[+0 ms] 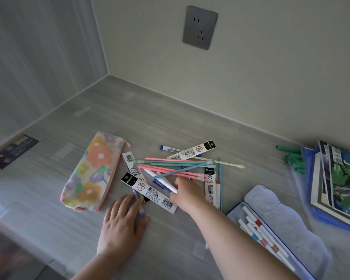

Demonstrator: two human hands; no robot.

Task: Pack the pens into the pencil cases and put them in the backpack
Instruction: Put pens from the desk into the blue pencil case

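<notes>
A loose pile of pink, teal and blue pens (176, 166) and white refill packets (150, 191) lies mid-desk. Left of the pile a floral fabric pencil case (91, 170) lies flat with its zipper along the right edge. At the lower right an open blue tin pencil case (271, 229) holds several white pens. My right hand (187, 191) reaches into the pile, its fingers closed around a white pen (162, 181). Flat on the desk, my left hand (122, 223) rests its fingers on a purple pen (139, 205). No backpack is in view.
A stack of books (339, 184) on a blue folder sits at the right edge, with green pens (293, 160) beside it. A dark card (10, 150) lies at the far left. Walls close the desk at the back and left, with a socket (199, 27) above.
</notes>
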